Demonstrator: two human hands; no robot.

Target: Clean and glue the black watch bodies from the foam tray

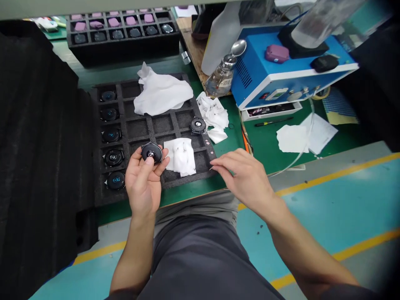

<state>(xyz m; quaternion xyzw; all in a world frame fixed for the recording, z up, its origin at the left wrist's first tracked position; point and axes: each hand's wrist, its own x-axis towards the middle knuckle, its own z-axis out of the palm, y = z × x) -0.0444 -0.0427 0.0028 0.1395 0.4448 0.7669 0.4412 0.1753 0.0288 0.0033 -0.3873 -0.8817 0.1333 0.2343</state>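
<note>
My left hand is closed round a black round watch case, its dark face turned up and my thumb on its front edge. The fingertips of my right hand are pinched together at the right edge of the black foam tray. A tiny pale tip shows between them, too small to name. Between my hands a stained white wipe lies on the tray. Another round watch rests at the tray's right side, near tiny pinkish dots on the foam edge.
Several watches fill the tray's left column. A white cloth covers its far cells. Crumpled wipes, a glass bottle and a blue machine stand or lie to the right. A second foam tray is at the back.
</note>
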